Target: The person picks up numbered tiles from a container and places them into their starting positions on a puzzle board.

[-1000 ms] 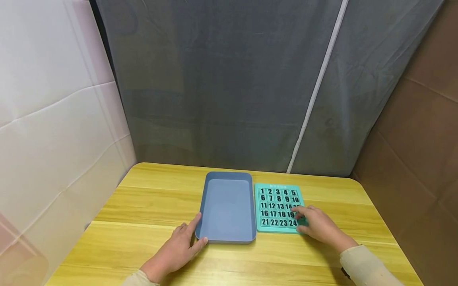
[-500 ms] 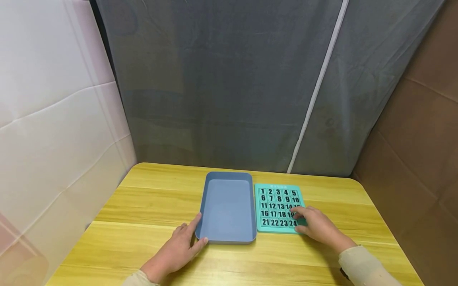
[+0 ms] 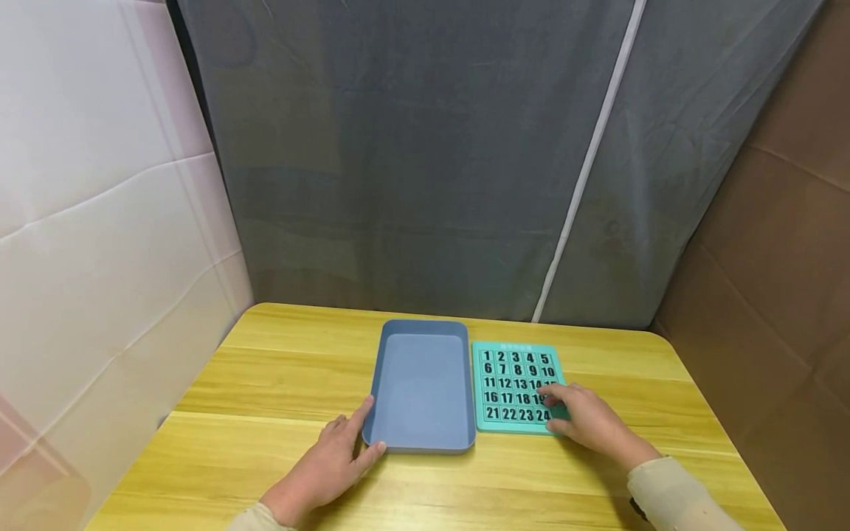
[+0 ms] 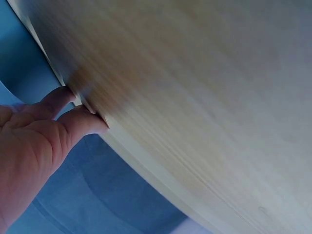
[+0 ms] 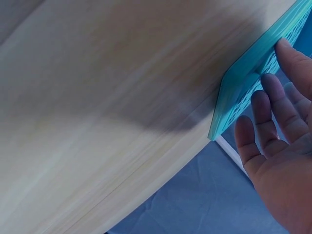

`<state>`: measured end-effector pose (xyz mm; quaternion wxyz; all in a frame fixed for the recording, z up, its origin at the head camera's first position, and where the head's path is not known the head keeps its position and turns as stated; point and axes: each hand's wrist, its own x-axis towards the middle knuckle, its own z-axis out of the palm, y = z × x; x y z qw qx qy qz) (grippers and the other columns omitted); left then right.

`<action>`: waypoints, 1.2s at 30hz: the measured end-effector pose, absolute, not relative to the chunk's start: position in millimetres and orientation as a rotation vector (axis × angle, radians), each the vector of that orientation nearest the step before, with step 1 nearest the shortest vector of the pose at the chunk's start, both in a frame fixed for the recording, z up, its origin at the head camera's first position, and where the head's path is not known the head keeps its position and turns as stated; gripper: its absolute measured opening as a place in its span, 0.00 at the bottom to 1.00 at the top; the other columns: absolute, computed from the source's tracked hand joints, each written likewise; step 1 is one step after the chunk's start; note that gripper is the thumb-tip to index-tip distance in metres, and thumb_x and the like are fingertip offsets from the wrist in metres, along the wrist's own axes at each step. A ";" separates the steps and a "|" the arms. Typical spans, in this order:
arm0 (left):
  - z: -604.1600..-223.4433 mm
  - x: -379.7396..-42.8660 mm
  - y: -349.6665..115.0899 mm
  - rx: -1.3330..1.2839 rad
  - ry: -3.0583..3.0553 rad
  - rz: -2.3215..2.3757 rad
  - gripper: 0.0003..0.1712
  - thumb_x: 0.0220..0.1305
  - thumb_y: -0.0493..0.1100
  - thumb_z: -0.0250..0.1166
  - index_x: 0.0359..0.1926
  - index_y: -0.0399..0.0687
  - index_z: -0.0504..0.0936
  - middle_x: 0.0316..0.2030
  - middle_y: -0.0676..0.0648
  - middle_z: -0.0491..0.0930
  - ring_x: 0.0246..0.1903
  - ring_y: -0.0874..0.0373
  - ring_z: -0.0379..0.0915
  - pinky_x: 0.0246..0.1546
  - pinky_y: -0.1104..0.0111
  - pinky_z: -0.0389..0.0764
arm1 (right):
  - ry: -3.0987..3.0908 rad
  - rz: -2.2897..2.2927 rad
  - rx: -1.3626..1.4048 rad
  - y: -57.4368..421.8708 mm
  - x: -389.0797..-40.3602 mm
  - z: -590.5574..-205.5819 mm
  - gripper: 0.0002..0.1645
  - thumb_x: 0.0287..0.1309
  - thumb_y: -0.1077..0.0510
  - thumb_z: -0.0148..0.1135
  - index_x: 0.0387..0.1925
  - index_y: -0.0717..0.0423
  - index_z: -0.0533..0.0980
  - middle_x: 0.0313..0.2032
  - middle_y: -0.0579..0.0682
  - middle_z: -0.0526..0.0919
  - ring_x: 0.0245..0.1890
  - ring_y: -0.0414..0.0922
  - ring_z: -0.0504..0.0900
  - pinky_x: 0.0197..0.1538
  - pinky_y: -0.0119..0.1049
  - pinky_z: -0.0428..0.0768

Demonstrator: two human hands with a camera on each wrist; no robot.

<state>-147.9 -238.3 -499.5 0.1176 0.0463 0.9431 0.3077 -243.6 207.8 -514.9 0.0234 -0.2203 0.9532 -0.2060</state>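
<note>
A grey-blue rectangular tray [image 3: 422, 391] lies flat in the middle of the table, with nothing in it. My left hand [image 3: 332, 459] rests against its near left corner, thumb at the front wall and fingers along the left side. Close on the tray's right is a teal number sliding puzzle [image 3: 508, 398] with black numerals in rows. Over the puzzle's near right corner is my right hand [image 3: 587, 419], its fingers loosely bent at the tiles and covering some numbers. In the right wrist view, the thumb [image 5: 295, 63] touches the puzzle's frame [image 5: 248, 58].
The wood-grain table [image 3: 265, 391] has rounded far corners. A dark grey curtain [image 3: 425, 162] hangs behind it. White cloth [image 3: 113, 184] stands on the left and brown cloth [image 3: 777, 243] on the right.
</note>
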 end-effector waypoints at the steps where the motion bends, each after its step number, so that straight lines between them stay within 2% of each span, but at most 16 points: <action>1: -499.2 -147.7 -238.1 0.131 2.756 0.901 0.49 0.78 0.66 0.60 0.87 0.53 0.52 0.77 0.30 0.67 0.78 0.23 0.55 0.71 0.28 0.66 | 2.954 -0.635 -0.694 207.5 -243.5 -515.1 0.33 0.56 0.57 0.82 0.63 0.54 0.81 0.46 0.43 0.90 0.50 0.49 0.86 0.58 0.54 0.85; 19: -498.9 -150.0 -236.6 0.136 2.754 0.903 0.49 0.77 0.66 0.61 0.87 0.53 0.52 0.77 0.30 0.67 0.78 0.24 0.55 0.71 0.29 0.66 | 2.944 -0.639 -0.633 211.6 -244.4 -517.2 0.33 0.58 0.57 0.81 0.64 0.56 0.82 0.55 0.51 0.90 0.58 0.56 0.86 0.64 0.58 0.83; 28: -501.2 -153.3 -238.7 0.150 2.752 0.915 0.49 0.77 0.65 0.61 0.87 0.52 0.52 0.77 0.30 0.67 0.79 0.25 0.55 0.71 0.29 0.66 | 3.001 -0.619 -0.654 212.1 -241.5 -519.1 0.35 0.58 0.55 0.81 0.66 0.57 0.80 0.65 0.62 0.83 0.67 0.65 0.79 0.69 0.64 0.78; 36: -504.3 -157.7 -242.3 0.171 2.744 0.916 0.50 0.77 0.65 0.62 0.87 0.51 0.52 0.77 0.28 0.66 0.78 0.25 0.57 0.71 0.29 0.66 | 3.092 -0.604 -0.670 212.5 -240.9 -522.9 0.39 0.56 0.53 0.83 0.67 0.58 0.78 0.67 0.63 0.80 0.69 0.66 0.77 0.69 0.66 0.77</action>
